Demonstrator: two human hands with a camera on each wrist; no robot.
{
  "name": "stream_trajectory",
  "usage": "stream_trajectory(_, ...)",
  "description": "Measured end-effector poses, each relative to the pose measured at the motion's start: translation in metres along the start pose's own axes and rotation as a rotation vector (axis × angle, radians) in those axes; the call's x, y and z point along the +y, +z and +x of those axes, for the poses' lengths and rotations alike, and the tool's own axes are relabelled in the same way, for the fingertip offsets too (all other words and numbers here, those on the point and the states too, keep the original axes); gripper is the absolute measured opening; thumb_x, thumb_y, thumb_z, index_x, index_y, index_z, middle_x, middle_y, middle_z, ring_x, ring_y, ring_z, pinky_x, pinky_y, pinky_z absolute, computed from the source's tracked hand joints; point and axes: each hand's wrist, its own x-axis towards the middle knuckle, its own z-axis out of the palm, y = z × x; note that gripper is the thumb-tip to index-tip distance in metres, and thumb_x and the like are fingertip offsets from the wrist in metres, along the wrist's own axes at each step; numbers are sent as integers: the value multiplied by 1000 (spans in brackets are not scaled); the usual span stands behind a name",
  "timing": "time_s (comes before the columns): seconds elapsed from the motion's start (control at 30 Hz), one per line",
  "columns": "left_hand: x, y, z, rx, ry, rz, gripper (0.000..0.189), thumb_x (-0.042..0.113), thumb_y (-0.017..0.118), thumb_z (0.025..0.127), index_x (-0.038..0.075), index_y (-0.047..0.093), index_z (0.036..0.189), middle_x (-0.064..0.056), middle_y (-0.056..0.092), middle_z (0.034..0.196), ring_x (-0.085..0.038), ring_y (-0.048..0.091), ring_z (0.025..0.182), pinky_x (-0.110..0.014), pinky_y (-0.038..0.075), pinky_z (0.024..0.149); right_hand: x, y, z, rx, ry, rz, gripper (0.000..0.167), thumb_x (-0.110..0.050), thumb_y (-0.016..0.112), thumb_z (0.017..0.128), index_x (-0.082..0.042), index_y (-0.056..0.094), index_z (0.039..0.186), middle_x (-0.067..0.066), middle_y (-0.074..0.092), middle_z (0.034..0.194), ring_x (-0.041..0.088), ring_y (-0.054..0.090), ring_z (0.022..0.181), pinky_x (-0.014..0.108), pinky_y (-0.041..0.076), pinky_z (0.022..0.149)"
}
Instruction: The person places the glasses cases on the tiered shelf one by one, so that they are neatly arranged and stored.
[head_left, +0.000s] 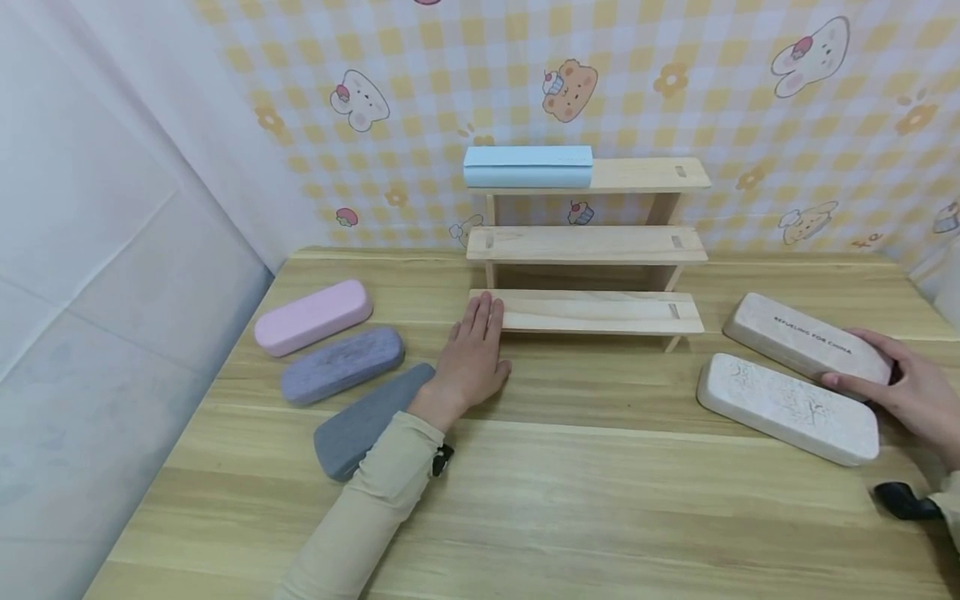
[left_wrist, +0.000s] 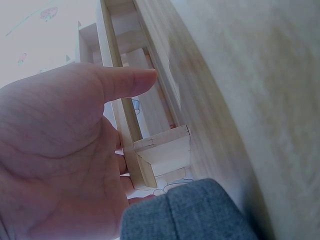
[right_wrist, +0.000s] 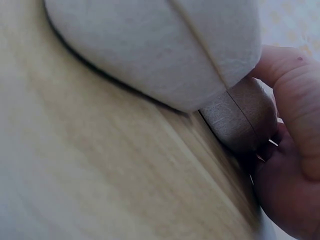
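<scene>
My left hand (head_left: 471, 360) lies with straight fingers over the left end of the lowest step of a three-tier wooden rack (head_left: 592, 312). In the left wrist view its palm and thumb (left_wrist: 131, 82) show beside the rack's edge. At the right, my right hand (head_left: 918, 392) grips the near right end of a beige glasses case (head_left: 802, 333) with dark lettering, thumb on one side and fingers on the other. A whitish patterned glasses case (head_left: 787, 408) lies just in front of it; in the right wrist view this nearer case (right_wrist: 150, 55) partly covers the gripped one.
A light blue glasses case (head_left: 528, 168) sits on the top step's left half. On the table's left lie pink (head_left: 313, 318), purple-grey (head_left: 343, 365) and dark grey-blue (head_left: 360, 425) cases, the last partly under my left forearm. A checked cloth (head_left: 637, 108) hangs behind the rack.
</scene>
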Motion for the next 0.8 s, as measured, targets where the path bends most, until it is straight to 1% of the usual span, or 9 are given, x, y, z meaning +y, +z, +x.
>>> stream_trajectory(0.17, 0, 0, -1, 10, -1, -11, 80, 32, 53, 95, 0, 2, 148, -19, -3, 153, -29, -3, 140, -45, 17, 109, -1, -1, -2, -13, 39, 19, 80, -31, 69, 85, -29, 22, 149, 25, 23, 147, -17, 21, 95, 11, 18, 85)
stream_trajectory(0.23, 0, 1, -2, 13, 0, -12, 80, 32, 53, 95, 0, 2, 148, -19, -2, 153, -29, -3, 140, -45, 17, 109, 0, -1, -3, -17, 45, 25, 80, -31, 69, 85, -29, 22, 149, 24, 22, 148, -15, 24, 100, 11, 18, 85)
stream_trajectory(0.3, -1, 1, -2, 15, 2, -11, 80, 32, 53, 95, -1, 2, 148, -19, -2, 153, -29, -3, 140, -45, 17, 109, 0, -1, -3, -25, 48, 31, 80, -30, 68, 85, -29, 20, 149, 24, 19, 149, -6, 27, 115, 11, 17, 89)
stream_trajectory(0.37, -1, 1, -2, 17, 5, -14, 80, 32, 53, 95, -1, 3, 148, -20, -2, 153, -30, -2, 140, -45, 17, 109, 1, -2, -4, -30, 60, 38, 80, -31, 68, 86, -31, 19, 149, 23, 17, 150, 6, 24, 127, 13, 14, 94)
stream_trajectory(0.43, -1, 1, -3, 16, 7, -16, 80, 32, 53, 95, -1, 2, 148, -20, -2, 153, -30, -3, 140, -46, 18, 109, 2, -3, -4, -41, 75, 47, 81, -32, 66, 86, -34, 16, 149, 24, 13, 151, 22, 15, 135, 22, 9, 104)
stream_trajectory(0.5, -2, 1, -2, 10, 6, -15, 80, 32, 53, 95, -1, 2, 148, -20, -3, 153, -30, -3, 140, -46, 18, 109, 1, -3, -3, -47, 93, 50, 81, -34, 65, 87, -36, 13, 149, 25, 11, 151, 32, 11, 136, 31, 6, 108)
stream_trajectory(0.6, -2, 1, -2, 7, 0, -2, 81, 32, 53, 95, 0, 1, 148, -19, -3, 153, -29, -3, 140, -45, 18, 109, 1, -4, -2, -45, 101, 55, 81, -35, 65, 87, -35, 12, 149, 25, 11, 151, 29, 12, 137, 29, 7, 108)
stream_trajectory(0.7, -2, 1, 0, 8, 4, 13, 82, 33, 53, 95, 0, 0, 148, -18, -4, 153, -29, -3, 140, -45, 18, 109, 0, -4, -1, -24, 97, 58, 80, -33, 66, 86, -32, 16, 149, 24, 14, 151, 8, 19, 131, 11, 13, 96)
stream_trajectory(0.8, -2, 1, 1, 8, 12, 18, 82, 33, 52, 95, 0, 1, 148, -18, -3, 153, -29, -3, 140, -45, 18, 109, -2, -4, -1, -10, 90, 63, 80, -31, 68, 86, -31, 19, 149, 23, 17, 150, -7, 24, 119, 4, 17, 86)
